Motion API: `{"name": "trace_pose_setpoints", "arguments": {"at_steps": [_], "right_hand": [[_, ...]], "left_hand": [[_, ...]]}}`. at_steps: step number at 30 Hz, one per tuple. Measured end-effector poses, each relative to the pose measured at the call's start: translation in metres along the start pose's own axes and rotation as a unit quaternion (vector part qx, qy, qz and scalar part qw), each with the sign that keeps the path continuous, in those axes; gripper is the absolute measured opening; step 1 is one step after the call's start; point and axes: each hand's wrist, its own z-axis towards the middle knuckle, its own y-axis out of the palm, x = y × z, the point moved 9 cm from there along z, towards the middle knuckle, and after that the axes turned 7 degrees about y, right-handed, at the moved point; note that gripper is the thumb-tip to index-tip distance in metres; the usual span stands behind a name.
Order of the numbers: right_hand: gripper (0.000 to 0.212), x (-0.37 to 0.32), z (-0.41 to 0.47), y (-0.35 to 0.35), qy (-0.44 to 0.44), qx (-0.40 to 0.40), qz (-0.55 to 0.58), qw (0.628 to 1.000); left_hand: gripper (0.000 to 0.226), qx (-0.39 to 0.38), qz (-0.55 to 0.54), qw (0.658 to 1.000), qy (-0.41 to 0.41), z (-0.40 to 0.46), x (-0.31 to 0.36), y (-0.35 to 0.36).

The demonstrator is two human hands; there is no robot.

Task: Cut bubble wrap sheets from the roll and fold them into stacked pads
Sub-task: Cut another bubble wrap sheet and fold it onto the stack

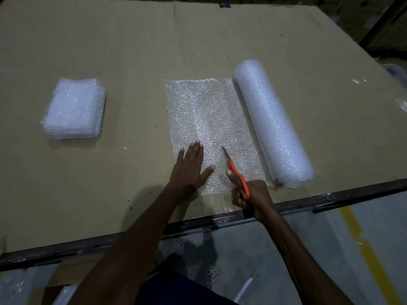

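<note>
On the desk [132, 51]: 1 bubble wrap roll [273, 122], 1 unrolled sheet [207, 111], 1 stack of pads [73, 108]. The left hand [190, 167] presses the sheet, grip flat and apart; the right hand [253, 194], grip clamped, holds 1 pair of orange scissors [236, 172].

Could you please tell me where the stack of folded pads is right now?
In the head view, the stack of folded pads sits on the cardboard-covered table, far left, well apart from the unrolled sheet and roll.

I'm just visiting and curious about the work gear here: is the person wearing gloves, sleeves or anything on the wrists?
No gloves: the left hand and right hand are both bare. No sleeves show either; both forearms are uncovered as far as the picture reaches. I see no ring on the fingers that show. A dark band seems to cross the right wrist, but the dim light leaves it unclear whether that is a strap or the table's black edge.
</note>
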Motion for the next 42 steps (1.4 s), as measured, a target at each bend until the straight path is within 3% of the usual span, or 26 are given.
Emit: {"name": "trace_pose_setpoints", "arguments": {"at_steps": [3, 11, 16, 21, 34, 42], "right_hand": [[0.046, -0.001, -0.001, 0.0, 0.012, -0.002, 0.005, 1.0], [0.046, -0.009, 0.009, 0.007, 0.03, -0.004, 0.022, 0.999], [0.044, -0.015, 0.014, 0.005, 0.011, -0.001, 0.009, 1.0], [0.048, -0.009, 0.015, 0.004, 0.006, 0.003, -0.003, 1.0], [0.049, -0.017, 0.028, 0.012, 0.016, 0.025, 0.018, 0.999], [0.05, -0.041, 0.031, 0.023, -0.009, 0.053, -0.046, 0.997]], "left_hand": [[0.097, -0.002, -0.027, 1.0, -0.012, 0.003, -0.003, -0.006], [0.077, 0.033, -0.056, 0.998, 0.004, 0.059, -0.017, -0.035], [0.086, 0.013, -0.007, 1.0, 0.002, 0.072, -0.045, -0.021], [0.08, 0.023, 0.007, 1.0, 0.004, 0.071, -0.048, -0.017], [0.078, 0.026, -0.016, 1.0, 0.005, 0.07, -0.05, -0.015], [0.08, 0.02, -0.01, 1.0, 0.003, 0.072, -0.05, -0.014]]}}
